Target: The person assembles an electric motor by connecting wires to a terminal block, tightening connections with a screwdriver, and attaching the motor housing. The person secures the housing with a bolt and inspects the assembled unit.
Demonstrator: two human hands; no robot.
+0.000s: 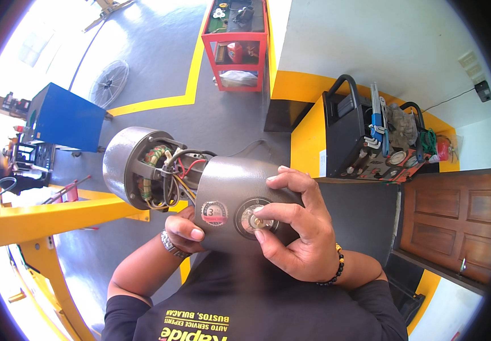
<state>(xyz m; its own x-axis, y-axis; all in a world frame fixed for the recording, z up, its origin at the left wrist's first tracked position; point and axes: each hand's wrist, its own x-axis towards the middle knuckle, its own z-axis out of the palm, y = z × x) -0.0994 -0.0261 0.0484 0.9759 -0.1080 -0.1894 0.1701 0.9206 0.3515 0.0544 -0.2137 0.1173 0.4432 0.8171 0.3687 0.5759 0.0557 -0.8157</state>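
Grey workshop floor point(160, 68) with yellow lines spreads below, a blue cabinet point(66, 116) at the left. Farther off, a red shelf cart point(237, 45) carries tools, a red canister and a white bag. Held up close, the grey motor housing point(228, 196) is gripped underneath by the left hand point(186, 230); the right hand point(296, 224) pinches its central knob point(255, 221). Coloured wires point(174, 173) spill between housing and stator point(137, 165).

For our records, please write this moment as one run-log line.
left hand: supports grey metal motor cover | right hand: pinches small round centre knob | grey round motor housing: wires exposed
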